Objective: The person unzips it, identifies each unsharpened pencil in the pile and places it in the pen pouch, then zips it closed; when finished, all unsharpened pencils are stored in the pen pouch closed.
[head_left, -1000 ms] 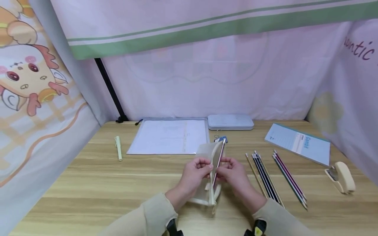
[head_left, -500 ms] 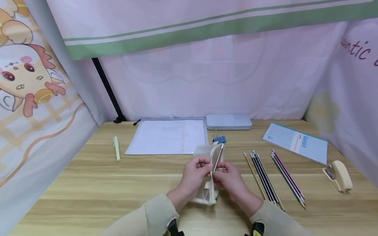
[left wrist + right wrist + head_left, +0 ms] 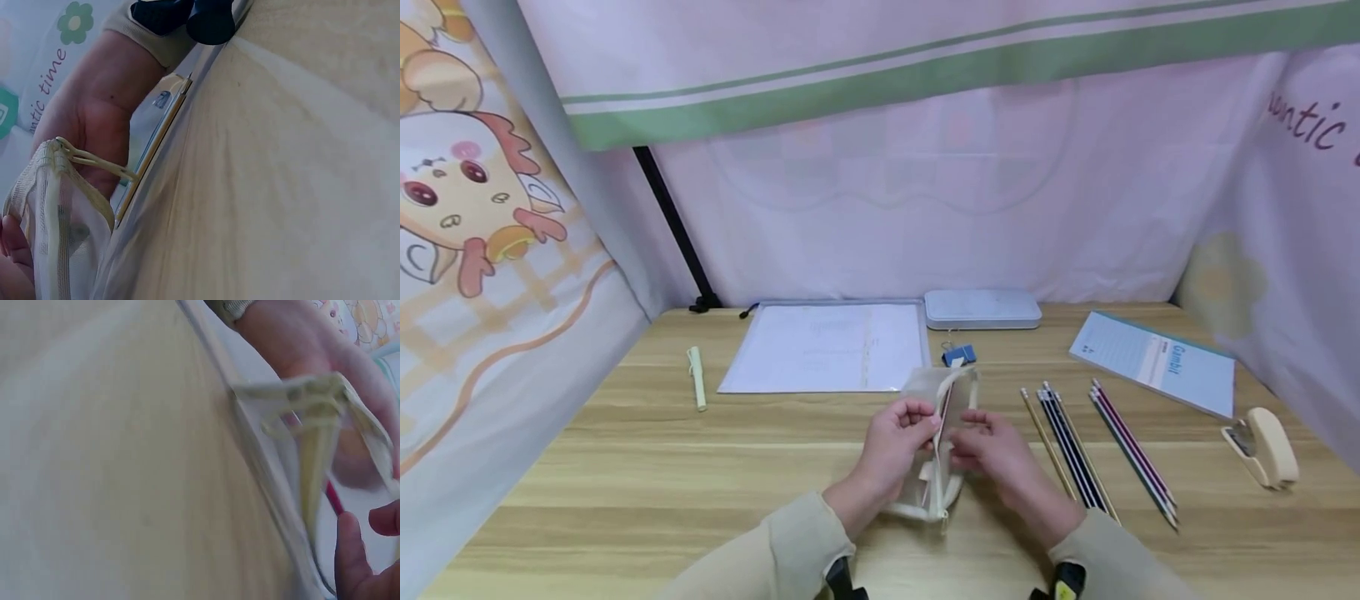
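Pinched the left edge of a translucent, pale-trimmed pouch [image 3: 934,483] between thumb and bent fingers of the left hand [image 3: 891,442]. Held the right hand [image 3: 996,450] at the right side of the pouch opening, fingers loosely bent, with a gap between thumb and forefinger in the right wrist view. Could not tell for certain about contact between those fingertips and the pouch. Had the pouch upright on the near middle of the worktop [image 3: 715,483], mouth parted upward between both hands, with a pale pull loop [image 3: 94,164] hanging at the near end. Showed a slim red pencil [image 3: 334,499] at the pouch, also faintly visible along the inside of the opening from above.

Had a blue binder clip [image 3: 958,356] just beyond the far end of the pouch. Had a clear folder of white paper [image 3: 823,348] far and slightly left, almost against a pale flat case [image 3: 983,310] on the far side. Had a pale green pen [image 3: 697,379] well apart on the left. To the right of the hands, had gold and dark pencils [image 3: 1070,442] in one group, then purple and green pencils [image 3: 1135,454] in another. Farther right, had a light blue notepad [image 3: 1153,364] toward the far side and a cream stapler [image 3: 1270,450] nearer.
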`<state>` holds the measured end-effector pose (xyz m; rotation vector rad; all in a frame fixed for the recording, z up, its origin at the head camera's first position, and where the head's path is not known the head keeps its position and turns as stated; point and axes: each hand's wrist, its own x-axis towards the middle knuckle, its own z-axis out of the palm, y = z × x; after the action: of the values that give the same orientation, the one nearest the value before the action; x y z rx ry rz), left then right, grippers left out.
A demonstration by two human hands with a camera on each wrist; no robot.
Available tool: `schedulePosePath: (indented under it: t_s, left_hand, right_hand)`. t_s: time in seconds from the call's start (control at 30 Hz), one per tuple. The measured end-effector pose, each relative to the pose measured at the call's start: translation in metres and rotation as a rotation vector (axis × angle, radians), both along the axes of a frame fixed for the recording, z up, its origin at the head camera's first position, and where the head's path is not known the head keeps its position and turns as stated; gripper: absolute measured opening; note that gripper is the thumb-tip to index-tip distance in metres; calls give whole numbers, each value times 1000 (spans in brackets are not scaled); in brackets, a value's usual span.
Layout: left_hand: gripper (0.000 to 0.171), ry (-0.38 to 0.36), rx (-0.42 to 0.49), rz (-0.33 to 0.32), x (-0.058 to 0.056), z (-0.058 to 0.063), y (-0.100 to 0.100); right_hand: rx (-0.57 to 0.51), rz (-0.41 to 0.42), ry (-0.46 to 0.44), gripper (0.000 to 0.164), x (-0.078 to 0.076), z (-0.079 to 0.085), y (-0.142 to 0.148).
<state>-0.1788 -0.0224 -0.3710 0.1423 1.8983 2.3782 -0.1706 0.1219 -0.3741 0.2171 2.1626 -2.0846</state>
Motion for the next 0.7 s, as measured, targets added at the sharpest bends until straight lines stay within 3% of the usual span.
schedulePosePath:
  t_s: [0.13,0.23,0.37,0.47,0.7]
  left_hand:
    - [18,-8,-33,2,-2,-1,-7]
    - [17,-5,-42,5,-2,-1,-11]
    - [17,3,-32,8,-3,1,-15]
    - [18,4,-27,9,-2,3,-16]
    - [20,5,-13,6,-3,4,-17]
  right_hand:
    - [131,15,50,47,-3,12,38]
    - [299,40,85,44,-5,18,73]
    - [559,99,113,42,-6,18,117]
    - [693,144,119,40,-5,14,138]
    - [753,195,8,39,-6,10,152]
